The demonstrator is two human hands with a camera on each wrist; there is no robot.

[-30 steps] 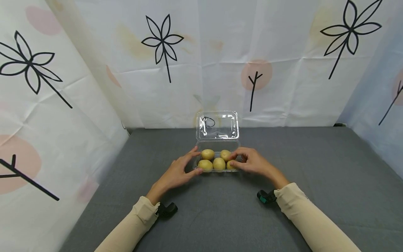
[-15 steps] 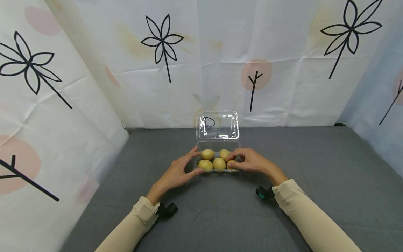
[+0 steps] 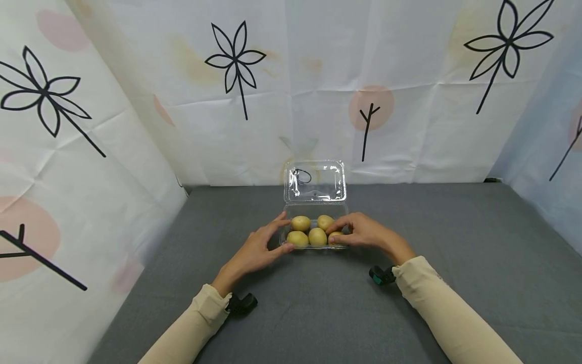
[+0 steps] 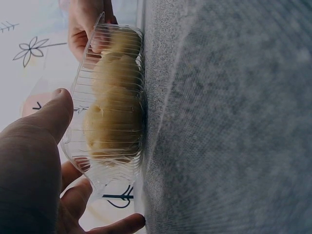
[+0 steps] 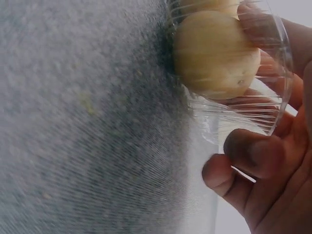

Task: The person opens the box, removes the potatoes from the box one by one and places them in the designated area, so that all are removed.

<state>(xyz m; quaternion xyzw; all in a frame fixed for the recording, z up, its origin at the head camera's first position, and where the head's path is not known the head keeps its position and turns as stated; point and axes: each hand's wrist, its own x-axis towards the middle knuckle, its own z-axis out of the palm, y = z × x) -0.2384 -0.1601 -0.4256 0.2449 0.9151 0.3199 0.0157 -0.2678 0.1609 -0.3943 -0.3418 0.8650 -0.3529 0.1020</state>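
Since a second ago, the right hand [image 3: 368, 233] and its wrist have slid just a bit toward the left end of the clear box [image 3: 313, 209]. Its thumb and fingers are pinched on the end potato [image 5: 212, 56], which sits in the front right corner of the box. That potato looks nearly round, so I cannot tell which way it points. Four more potatoes show in the box. The front left potato [image 3: 297, 238] and the back left potato [image 3: 300, 223] both lie with their long way going left to right, like the box itself. The middle potato [image 3: 317, 236] looks round, and the back right potato [image 3: 325, 222] is just behind the right hand's fingers. The lid [image 3: 315, 181] stands up at the back of the box. At the box's left end, the left hand [image 3: 256, 248] has its fingers spread apart, touching the box. Under the box is a gray cloth [image 3: 295, 313].
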